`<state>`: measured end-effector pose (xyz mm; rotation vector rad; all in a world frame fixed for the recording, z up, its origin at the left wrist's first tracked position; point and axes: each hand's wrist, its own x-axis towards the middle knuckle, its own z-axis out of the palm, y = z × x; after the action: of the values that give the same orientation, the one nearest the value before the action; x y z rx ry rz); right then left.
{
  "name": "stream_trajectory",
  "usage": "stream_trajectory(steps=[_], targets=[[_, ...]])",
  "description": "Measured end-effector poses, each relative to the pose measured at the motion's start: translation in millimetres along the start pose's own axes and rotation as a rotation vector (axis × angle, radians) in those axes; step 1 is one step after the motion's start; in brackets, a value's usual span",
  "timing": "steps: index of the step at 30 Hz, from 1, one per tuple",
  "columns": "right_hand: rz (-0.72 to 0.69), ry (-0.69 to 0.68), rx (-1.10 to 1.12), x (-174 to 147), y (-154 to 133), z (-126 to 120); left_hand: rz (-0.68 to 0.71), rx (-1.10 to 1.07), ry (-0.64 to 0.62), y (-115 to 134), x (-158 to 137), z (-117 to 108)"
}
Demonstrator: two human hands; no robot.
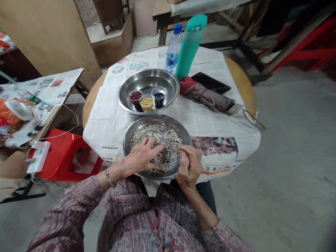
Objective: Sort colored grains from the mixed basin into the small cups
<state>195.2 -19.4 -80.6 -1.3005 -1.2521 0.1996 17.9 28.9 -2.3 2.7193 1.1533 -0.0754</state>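
Note:
A steel bowl in front of me holds mixed grain, mostly white with dark and yellow bits. Over the grain my left hand spreads its fingers, fingertips at or just above the surface. At the bowl's right rim is my right hand, fingers curled in and thumb close to the index finger; what they pinch, if anything, cannot be made out. Behind stands a second steel bowl with three clear cups inside: dark red beans, yellow beans and black beans.
Newspaper covers the round table. Toward the back stand a water bottle and a teal bottle. To the right lie a folded umbrella and a dark flat device. A red stool with a power strip is at left.

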Motion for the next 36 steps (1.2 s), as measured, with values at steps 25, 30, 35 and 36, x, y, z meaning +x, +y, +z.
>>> stream_trajectory(steps=[25,30,35,36], targets=[[-0.008,-0.003,-0.011,-1,1,0,0.020,-0.132,0.006,-1,1,4],[-0.003,-0.004,-0.014,-2,2,0,0.231,-0.049,0.093,15,22,21],[-0.012,-0.001,0.003,-2,2,0,0.245,0.091,0.153,5,59,21],[-0.016,0.002,0.006,-2,2,0,0.215,0.115,0.150,1,63,18]])
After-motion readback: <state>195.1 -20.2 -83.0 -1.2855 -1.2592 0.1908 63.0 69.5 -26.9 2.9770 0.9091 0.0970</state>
